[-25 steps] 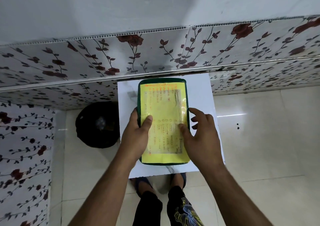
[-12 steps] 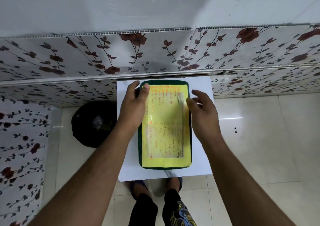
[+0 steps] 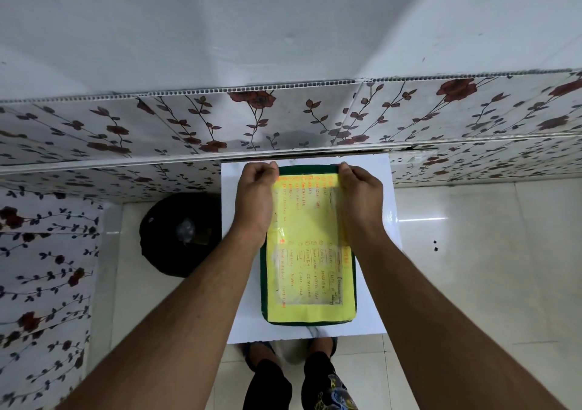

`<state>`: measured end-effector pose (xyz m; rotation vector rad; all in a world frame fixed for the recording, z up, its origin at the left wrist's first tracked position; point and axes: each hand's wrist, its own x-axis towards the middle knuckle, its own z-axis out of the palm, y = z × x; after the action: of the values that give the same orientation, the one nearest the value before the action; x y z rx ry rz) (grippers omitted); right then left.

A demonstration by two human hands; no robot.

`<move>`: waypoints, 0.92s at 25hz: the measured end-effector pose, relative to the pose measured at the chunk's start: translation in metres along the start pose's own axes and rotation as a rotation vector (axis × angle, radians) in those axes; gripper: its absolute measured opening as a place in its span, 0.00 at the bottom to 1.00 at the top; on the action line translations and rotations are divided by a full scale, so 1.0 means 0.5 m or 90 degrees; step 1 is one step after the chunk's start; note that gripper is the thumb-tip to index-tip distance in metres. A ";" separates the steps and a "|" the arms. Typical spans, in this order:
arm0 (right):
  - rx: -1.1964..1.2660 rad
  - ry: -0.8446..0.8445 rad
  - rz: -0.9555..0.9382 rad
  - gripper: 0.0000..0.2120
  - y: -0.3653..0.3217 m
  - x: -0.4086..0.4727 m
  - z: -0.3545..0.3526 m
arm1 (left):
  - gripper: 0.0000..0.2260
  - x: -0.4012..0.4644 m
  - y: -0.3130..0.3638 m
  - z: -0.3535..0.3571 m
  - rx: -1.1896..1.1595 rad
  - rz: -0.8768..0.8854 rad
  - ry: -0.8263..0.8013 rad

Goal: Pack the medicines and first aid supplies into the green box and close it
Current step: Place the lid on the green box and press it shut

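Note:
The green box (image 3: pixel 308 323) lies flat on a small white table (image 3: pixel 371 315), its lid down and covered by a yellow sheet with orange handwriting. My left hand (image 3: pixel 255 198) grips the box's far left corner, fingers curled over the rim. My right hand (image 3: pixel 359 195) holds the far right corner the same way. No medicines or first aid supplies show outside the box; its inside is hidden.
A black round bin (image 3: pixel 179 233) stands on the floor left of the table. A floral-patterned ledge (image 3: pixel 283 120) runs right behind the table. Glossy white floor tiles (image 3: pixel 488 268) spread to the right. My legs and feet (image 3: pixel 293 375) are under the table's near edge.
Both hands have slid from the middle of the box up along its sides to the far corners. The box has stayed flat on the table.

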<state>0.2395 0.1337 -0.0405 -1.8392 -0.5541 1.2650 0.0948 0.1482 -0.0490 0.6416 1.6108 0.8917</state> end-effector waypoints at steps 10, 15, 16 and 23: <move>0.009 0.038 0.008 0.13 0.001 0.015 0.014 | 0.10 0.020 -0.001 0.012 0.052 0.021 0.035; -0.074 -0.040 -0.039 0.14 0.000 0.015 -0.005 | 0.10 -0.005 0.008 0.012 0.121 0.076 0.023; -0.083 -0.054 -0.044 0.15 -0.008 0.009 -0.020 | 0.12 -0.014 0.012 0.003 0.136 0.084 0.034; -0.216 -0.200 0.053 0.17 0.054 -0.137 -0.116 | 0.13 -0.171 -0.059 -0.106 0.265 -0.088 -0.153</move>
<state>0.2627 0.0464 -0.0155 -1.9620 -0.9172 1.6092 0.0637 0.0520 -0.0206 0.8772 1.6083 0.3609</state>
